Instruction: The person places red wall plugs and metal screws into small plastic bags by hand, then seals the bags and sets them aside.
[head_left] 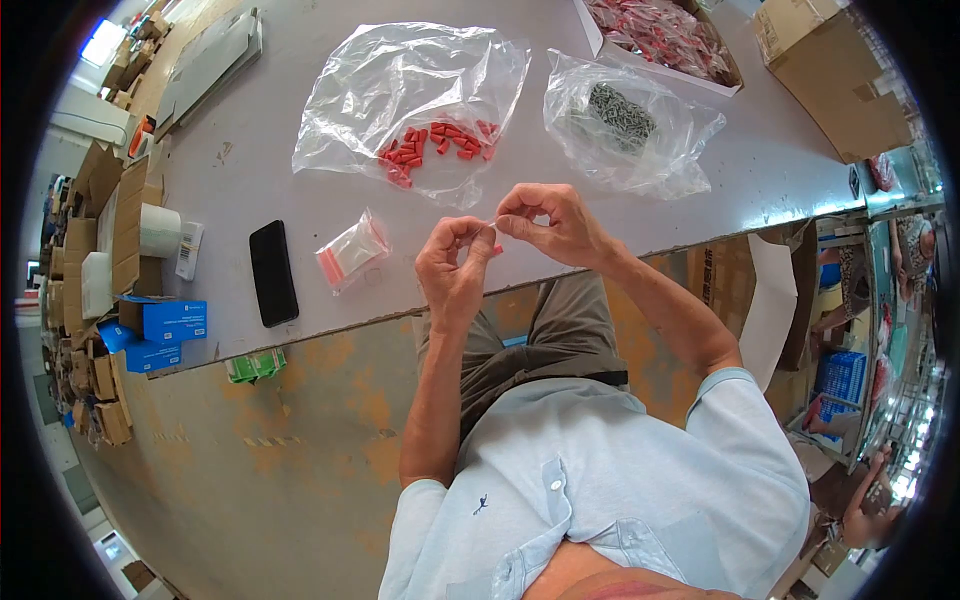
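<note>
My left hand (455, 272) and my right hand (552, 222) meet above the table's near edge, thumbs and fingertips pinched. Between them is what looks like a small clear plastic bag (492, 224), mostly hidden by the fingers. A red bit (498, 249) shows just below the fingertips. Beyond my hands, several red plastic plugs (405, 153) lie on a large clear bag (400, 75). Farther right, a clear bag (680, 150) holds many grey screws (622, 118). Left of my left hand lies a packet of small clear bags with red strips (352, 252).
A black phone (273, 273) lies on the grey table (235, 190) at left, near blue boxes (170, 320) and a white roll (160, 232). At the back right stand a box of red-filled packets (665, 35) and a cardboard box (825, 75). Other people sit at far right.
</note>
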